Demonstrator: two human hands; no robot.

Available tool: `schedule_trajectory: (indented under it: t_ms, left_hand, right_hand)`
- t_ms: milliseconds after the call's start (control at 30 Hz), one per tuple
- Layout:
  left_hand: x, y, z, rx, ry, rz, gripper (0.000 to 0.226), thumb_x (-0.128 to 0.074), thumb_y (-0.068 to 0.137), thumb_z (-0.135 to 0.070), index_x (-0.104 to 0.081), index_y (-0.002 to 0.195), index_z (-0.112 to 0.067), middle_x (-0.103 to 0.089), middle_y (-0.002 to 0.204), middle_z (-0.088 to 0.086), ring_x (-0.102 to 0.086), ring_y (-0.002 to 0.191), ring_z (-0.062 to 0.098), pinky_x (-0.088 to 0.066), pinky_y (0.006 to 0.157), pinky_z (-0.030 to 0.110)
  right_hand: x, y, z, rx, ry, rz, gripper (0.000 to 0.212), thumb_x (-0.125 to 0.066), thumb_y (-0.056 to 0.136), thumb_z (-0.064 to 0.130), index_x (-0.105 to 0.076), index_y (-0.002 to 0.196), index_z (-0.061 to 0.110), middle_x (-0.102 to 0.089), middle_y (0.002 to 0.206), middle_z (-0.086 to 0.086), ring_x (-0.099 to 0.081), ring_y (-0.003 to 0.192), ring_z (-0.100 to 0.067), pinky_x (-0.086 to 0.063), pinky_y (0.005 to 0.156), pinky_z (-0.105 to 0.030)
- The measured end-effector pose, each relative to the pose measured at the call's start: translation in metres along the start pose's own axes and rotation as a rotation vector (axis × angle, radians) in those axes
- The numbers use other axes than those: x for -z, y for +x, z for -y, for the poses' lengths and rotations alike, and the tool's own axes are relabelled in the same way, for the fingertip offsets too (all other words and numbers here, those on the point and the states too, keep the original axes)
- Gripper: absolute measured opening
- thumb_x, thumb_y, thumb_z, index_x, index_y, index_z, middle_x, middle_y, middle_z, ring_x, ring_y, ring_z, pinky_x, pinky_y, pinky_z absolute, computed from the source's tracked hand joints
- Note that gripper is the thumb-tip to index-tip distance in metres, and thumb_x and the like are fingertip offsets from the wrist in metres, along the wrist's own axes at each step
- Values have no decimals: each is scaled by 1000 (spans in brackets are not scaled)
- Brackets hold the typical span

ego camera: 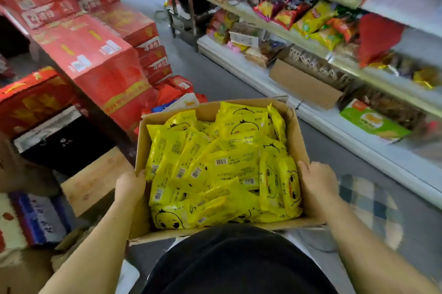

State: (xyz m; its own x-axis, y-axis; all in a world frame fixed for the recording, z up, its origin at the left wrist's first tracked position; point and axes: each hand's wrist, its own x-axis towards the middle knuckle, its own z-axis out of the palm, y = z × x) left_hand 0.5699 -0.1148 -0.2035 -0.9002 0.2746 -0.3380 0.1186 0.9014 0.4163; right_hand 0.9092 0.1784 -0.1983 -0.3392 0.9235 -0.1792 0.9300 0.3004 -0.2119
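Open cardboard box (295, 135) of yellow snack packets (215, 169), held at the waist.
The left hand (130, 187) and right hand (317, 183) each grip a side wall. The box hangs above the aisle floor (215, 71), between red cartons (95, 61) and snack shelves (346, 123).

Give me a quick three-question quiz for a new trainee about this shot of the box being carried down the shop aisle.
1. True or false: the left hand and the right hand each grip a side wall of the cardboard box.
2. What colour are the snack packets in the box? A red, B yellow, C blue.
3. Fill the gap: the stacked red cartons stand on the person's ____ side.
Key: 1 true; 2 B; 3 left.
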Motion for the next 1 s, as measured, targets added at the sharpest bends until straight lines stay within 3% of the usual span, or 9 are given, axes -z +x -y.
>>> schedule_trajectory:
  t_ms: [200,333,567,700,800,1000]
  left_hand:
    - [-47,-37,-71,-299,188,125,36,-43,99,-25,-63,101,4,-65,101,27,-59,97,40,-38,73,36]
    - [-97,-95,-107,-430,273,166,34,-46,98,-21,-63,104,8,-62,105,32,-58,101,44,-43,82,41]
    - [-163,-184,-158,-596,359,273,35,-46,98,-22,-65,87,6,-65,94,30,-59,95,43,-41,76,39]
    - [-190,-209,-204,-762,427,324,36,-45,98,-21,-61,80,7,-65,87,27,-59,89,42,-40,73,39]
    - [-215,-220,-236,-851,454,381,38,-45,98,-20,-60,78,8,-64,85,29,-59,87,43,-38,69,38]
    - [-257,-218,-263,-893,473,480,40,-44,98,-18,-43,60,-5,-56,70,22,-57,80,41,-30,63,33]
  right_hand:
    - [-18,-76,-120,-308,171,45,48,-38,100,36,-63,83,-1,-64,86,-20,-60,80,-34,-44,67,-34]
    - [-18,-125,-206,-471,227,34,48,-41,99,35,-64,83,-3,-65,85,-23,-61,80,-38,-50,68,-37]
    - [12,-189,-323,-678,238,63,48,-40,100,37,-66,91,-3,-66,95,-22,-61,90,-38,-42,68,-34]
    - [11,-226,-357,-880,313,72,47,-41,99,38,-63,85,-1,-64,95,-21,-59,87,-36,-41,66,-33]
    - [7,-249,-369,-1007,347,62,46,-42,99,37,-54,70,4,-63,86,-19,-52,74,-31,-40,63,-33]
    - [13,-261,-379,-1085,279,18,51,-41,99,38,-49,60,8,-52,62,-8,-54,69,-31,-43,61,-34]
